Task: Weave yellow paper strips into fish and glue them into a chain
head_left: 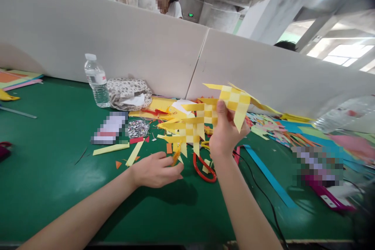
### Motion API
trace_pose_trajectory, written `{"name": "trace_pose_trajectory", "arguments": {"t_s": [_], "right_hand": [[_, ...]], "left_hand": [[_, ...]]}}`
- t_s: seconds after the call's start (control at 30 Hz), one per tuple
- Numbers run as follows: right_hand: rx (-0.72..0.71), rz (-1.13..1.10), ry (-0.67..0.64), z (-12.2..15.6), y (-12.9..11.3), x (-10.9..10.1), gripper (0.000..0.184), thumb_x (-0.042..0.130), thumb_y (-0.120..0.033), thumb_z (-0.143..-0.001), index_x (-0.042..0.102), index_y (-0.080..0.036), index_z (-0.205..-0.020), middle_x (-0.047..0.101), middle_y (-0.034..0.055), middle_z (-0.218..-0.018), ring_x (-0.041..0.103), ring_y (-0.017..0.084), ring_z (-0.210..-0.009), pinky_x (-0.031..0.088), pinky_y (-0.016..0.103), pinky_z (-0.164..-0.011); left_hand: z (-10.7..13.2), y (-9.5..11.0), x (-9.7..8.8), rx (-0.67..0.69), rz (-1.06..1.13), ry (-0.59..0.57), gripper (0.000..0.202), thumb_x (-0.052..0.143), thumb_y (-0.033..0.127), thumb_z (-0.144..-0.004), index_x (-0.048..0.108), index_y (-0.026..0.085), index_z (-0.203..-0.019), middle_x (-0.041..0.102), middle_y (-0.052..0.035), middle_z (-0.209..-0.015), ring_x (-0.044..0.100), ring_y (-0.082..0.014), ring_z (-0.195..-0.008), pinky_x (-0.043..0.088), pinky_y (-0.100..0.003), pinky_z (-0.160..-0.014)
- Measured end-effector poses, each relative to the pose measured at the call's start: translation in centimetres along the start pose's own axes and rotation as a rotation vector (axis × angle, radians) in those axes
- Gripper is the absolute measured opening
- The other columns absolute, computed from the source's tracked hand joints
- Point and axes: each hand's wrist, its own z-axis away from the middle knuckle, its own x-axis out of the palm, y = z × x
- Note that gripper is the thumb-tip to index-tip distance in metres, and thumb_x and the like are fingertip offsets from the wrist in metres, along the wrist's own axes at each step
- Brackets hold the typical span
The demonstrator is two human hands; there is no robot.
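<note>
The right hand pinched a woven yellow paper mat above the green table; the left hand gripped a yellow strip. A capped bottle stood by a cloth pouch holding white paper.

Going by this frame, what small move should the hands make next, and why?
Probably bring the left hand up to the woven yellow paper piece. The right hand holds it raised alone, loose strip ends hang free, and the left pinches only a small orange-yellow scrap.
</note>
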Motion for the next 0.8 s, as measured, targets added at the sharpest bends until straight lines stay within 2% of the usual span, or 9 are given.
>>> {"name": "trace_pose_trajectory", "arguments": {"t_s": [0.07, 0.13, 0.2, 0.27, 0.37, 0.53, 0.63, 0.73, 0.8], "right_hand": [[0.004, -0.004, 0.013, -0.3, 0.2, -0.2, 0.023, 0.071, -0.038, -0.067, 0.065, -0.016, -0.068, 0.067, 0.0026, -0.071, 0.065, 0.018, -0.071, 0.054, 0.035, -0.067], [0.000, 0.010, 0.018, -0.4, 0.3, -0.4, 0.023, 0.071, -0.039, -0.067, 0.065, -0.016, -0.067, 0.068, 0.0026, -0.071, 0.065, 0.019, -0.071, 0.054, 0.036, -0.068], [0.005, 0.015, 0.016, -0.3, 0.5, -0.5, 0.024, 0.071, -0.039, -0.066, 0.065, -0.016, -0.066, 0.067, 0.0023, -0.070, 0.065, 0.019, -0.071, 0.053, 0.036, -0.069], [0.020, 0.002, 0.013, -0.2, 0.6, -0.6, 0.023, 0.072, -0.038, -0.065, 0.065, -0.016, -0.065, 0.067, 0.0024, -0.070, 0.065, 0.018, -0.071, 0.053, 0.036, -0.070], [0.037, -0.030, 0.016, 0.3, 0.8, -0.9, 0.022, 0.074, -0.035, -0.064, 0.066, -0.015, -0.066, 0.068, 0.0031, -0.071, 0.065, 0.018, -0.070, 0.054, 0.035, -0.069], [0.042, 0.033, 0.010, 1.3, 1.1, -1.6, 0.022, 0.073, -0.035, -0.065, 0.068, -0.014, -0.068, 0.069, 0.0041, -0.069, 0.065, 0.020, -0.068, 0.054, 0.035, -0.064], [0.048, 0.035, 0.040, 1.5, 1.5, -1.9, 0.022, 0.073, -0.034, -0.065, 0.068, -0.013, -0.069, 0.069, 0.0042, -0.069, 0.065, 0.020, -0.069, 0.054, 0.035, -0.063], [0.053, -0.001, 0.072, 1.3, 1.9, -2.0, 0.023, 0.075, -0.033, -0.063, 0.068, -0.012, -0.069, 0.069, 0.0045, -0.069, 0.064, 0.020, -0.067, 0.053, 0.035, -0.064], [0.060, -0.002, 0.081, 1.1, 2.0, -2.1, 0.024, 0.075, -0.034, -0.062, 0.068, -0.012, -0.069, 0.069, 0.0049, -0.069, 0.064, 0.020, -0.067, 0.054, 0.036, -0.064]], "left_hand": [[0.1, 0.0, -0.1, 0.015, 0.029, 0.095, 0.006, 0.054, 0.021, -0.085, 0.056, 0.021, -0.091, 0.068, 0.0015, -0.082, 0.058, -0.0117, -0.066, 0.039, -0.028, -0.054], [0.1, 0.1, -0.3, 0.001, 0.080, 0.138, 0.014, 0.056, 0.020, -0.084, 0.056, 0.023, -0.098, 0.069, 0.0016, -0.088, 0.062, -0.0130, -0.081, 0.044, -0.026, -0.066], [0.0, 0.1, -0.5, -0.032, 0.126, 0.104, 0.015, 0.054, 0.020, -0.085, 0.057, 0.023, -0.100, 0.069, -0.0006, -0.099, 0.061, -0.0145, -0.097, 0.044, -0.027, -0.082], [-0.1, 0.0, -0.6, -0.080, 0.161, 0.076, 0.009, 0.051, 0.019, -0.086, 0.059, 0.020, -0.091, 0.069, -0.0030, -0.097, 0.060, -0.0162, -0.098, 0.043, -0.030, -0.088], [0.0, -0.5, -0.5, -0.224, 0.202, 0.123, 0.014, 0.046, 0.018, -0.087, 0.055, 0.018, -0.077, 0.067, -0.0046, -0.075, 0.060, -0.0168, -0.077, 0.046, -0.031, -0.074], [0.7, -1.3, -0.1, -0.667, 0.275, 0.205, 0.025, 0.035, 0.019, -0.091, 0.046, 0.019, -0.069, 0.053, -0.0031, -0.065, 0.048, -0.0149, -0.062, 0.039, -0.026, -0.056], [0.9, -2.0, 0.3, -0.851, 0.276, 0.094, 0.028, 0.032, 0.023, -0.093, 0.042, 0.020, -0.068, 0.047, -0.0008, -0.063, 0.045, -0.0142, -0.059, 0.036, -0.025, -0.054], [1.1, -2.7, 0.6, -0.886, 0.215, -0.033, 0.030, 0.032, 0.028, -0.094, 0.045, 0.020, -0.068, 0.050, -0.0017, -0.065, 0.049, -0.0154, -0.062, 0.035, -0.025, -0.055], [1.3, -3.1, 0.7, -0.892, 0.180, -0.078, 0.026, 0.033, 0.028, -0.093, 0.052, 0.019, -0.078, 0.057, -0.0038, -0.073, 0.054, -0.0172, -0.069, 0.037, -0.026, -0.057]]}}
